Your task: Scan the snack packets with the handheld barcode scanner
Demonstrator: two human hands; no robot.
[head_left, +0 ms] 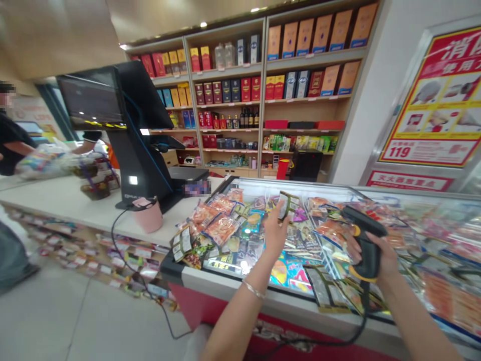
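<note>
My left hand (277, 226) is closed on a green and silver snack packet (288, 204), raised above the freezer's glass top. In my right hand (381, 255) is a black barcode scanner (366, 238) with yellow trim, fingers wrapped round its handle; its cable (363, 321) hangs down over the freezer's front edge. Below the scanner lie more green and silver packets (326, 288). To the left of my left hand, clear packs of reddish food (221, 228) are heaped on the glass, with another green and silver packet (183, 244) at the corner.
A checkout screen (93, 100) stands on the white counter (173, 215) at left, beside a pink cup (148, 214). A cable (120, 255) droops along the counter front. Shelves of boxed bottles (227, 93) line the back wall. Another person (15, 135) stands at far left by a filled plastic bag (47, 161).
</note>
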